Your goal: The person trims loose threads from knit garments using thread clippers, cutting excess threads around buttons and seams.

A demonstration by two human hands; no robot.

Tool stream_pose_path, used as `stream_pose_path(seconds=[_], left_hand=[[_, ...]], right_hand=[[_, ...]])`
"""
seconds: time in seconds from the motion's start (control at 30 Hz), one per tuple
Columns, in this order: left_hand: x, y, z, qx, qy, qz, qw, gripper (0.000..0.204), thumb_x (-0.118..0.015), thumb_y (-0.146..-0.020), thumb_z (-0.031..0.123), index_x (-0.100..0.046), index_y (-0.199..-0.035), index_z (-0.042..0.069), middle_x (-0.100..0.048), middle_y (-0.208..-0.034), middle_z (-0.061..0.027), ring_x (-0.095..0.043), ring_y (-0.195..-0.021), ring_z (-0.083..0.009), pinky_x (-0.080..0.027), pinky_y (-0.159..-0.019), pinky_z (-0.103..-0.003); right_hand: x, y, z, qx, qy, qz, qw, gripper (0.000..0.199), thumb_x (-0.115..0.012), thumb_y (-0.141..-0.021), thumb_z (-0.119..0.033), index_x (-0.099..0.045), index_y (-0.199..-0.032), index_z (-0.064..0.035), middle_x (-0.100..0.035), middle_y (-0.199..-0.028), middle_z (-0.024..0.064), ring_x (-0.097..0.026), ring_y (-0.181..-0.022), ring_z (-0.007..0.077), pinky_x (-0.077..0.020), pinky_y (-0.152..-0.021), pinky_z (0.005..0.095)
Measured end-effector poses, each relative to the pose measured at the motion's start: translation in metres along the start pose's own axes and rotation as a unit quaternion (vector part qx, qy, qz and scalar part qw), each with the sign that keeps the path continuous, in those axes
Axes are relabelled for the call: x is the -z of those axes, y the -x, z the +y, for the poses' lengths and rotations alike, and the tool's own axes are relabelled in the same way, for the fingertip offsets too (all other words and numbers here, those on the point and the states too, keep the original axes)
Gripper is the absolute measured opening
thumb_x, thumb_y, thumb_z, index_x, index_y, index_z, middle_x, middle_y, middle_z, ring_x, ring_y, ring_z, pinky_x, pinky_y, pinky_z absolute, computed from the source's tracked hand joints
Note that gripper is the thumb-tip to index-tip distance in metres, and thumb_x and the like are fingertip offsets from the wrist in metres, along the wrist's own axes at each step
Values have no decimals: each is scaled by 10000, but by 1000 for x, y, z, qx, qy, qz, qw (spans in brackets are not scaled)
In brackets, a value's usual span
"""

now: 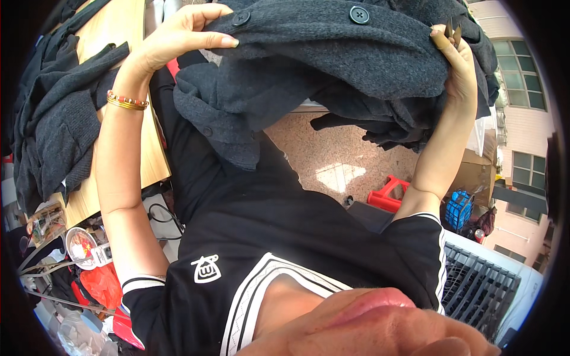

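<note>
I hold a dark grey knitted garment with round dark buttons spread up between both hands. My left hand grips its buttoned edge at the upper left, thumb laid along the fabric; a gold and beaded bracelet is on that wrist. My right hand pinches the garment's right side and also holds small brown thread snips that point upward. The garment's lower folds hang down over my black shirt.
A pile of similar dark grey garments lies on a wooden table at the left. Cables, a red bag and small clutter sit lower left. A red stool, a blue basket and a white grilled unit stand on the right.
</note>
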State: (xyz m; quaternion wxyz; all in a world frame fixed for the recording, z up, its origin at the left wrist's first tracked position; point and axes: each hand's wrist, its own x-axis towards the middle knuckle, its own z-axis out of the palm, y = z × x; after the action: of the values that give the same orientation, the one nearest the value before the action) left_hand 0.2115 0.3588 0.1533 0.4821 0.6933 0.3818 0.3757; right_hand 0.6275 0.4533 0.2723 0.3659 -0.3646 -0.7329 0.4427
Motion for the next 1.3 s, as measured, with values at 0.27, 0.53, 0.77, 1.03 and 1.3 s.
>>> stream_pose_path(seconds=[0.27,0.53,0.77,1.03,1.3], left_hand=[[-8,-22,13,72,-53,-18,996,242,-690,-854,143,-634,-1059,27,-639,-912,-1,-580,-816,-82,-465,-751,-223],[-39,-35,31,0,-118,34,992,297,-733,-816,187,-630,-1017,-5,-609,-905,-2,-539,-816,-79,-451,-696,-239],[-81,-60,34,-61,-51,5,997,218,-636,-905,186,-647,-983,-16,-602,-816,22,-525,-769,-59,-442,-676,-222],[-95,-47,31,-8,210,18,978,166,-622,-922,138,-687,-993,3,-632,-819,57,-507,-705,7,-395,-608,-146],[-98,-42,41,57,224,15,973,156,-635,-909,130,-693,-991,11,-636,-813,56,-510,-684,16,-383,-589,-127]], right_hand=[[10,8,31,-34,-55,70,995,218,-720,-826,-190,-690,-974,-33,-651,-871,8,-609,-785,89,-448,-739,213],[-24,17,31,-17,68,0,998,196,-712,-831,-180,-682,-952,-29,-642,-838,-13,-563,-780,56,-408,-748,192],[-38,25,46,-18,91,52,994,117,-692,-859,-141,-676,-904,-34,-614,-834,-37,-530,-774,40,-386,-743,181],[-72,53,15,97,243,87,961,278,-668,-843,-67,-638,-1116,-23,-601,-949,5,-541,-881,70,-400,-818,203],[-103,60,-2,269,289,-60,917,331,-726,-769,-75,-668,-1085,9,-610,-964,93,-577,-865,170,-444,-792,262]])
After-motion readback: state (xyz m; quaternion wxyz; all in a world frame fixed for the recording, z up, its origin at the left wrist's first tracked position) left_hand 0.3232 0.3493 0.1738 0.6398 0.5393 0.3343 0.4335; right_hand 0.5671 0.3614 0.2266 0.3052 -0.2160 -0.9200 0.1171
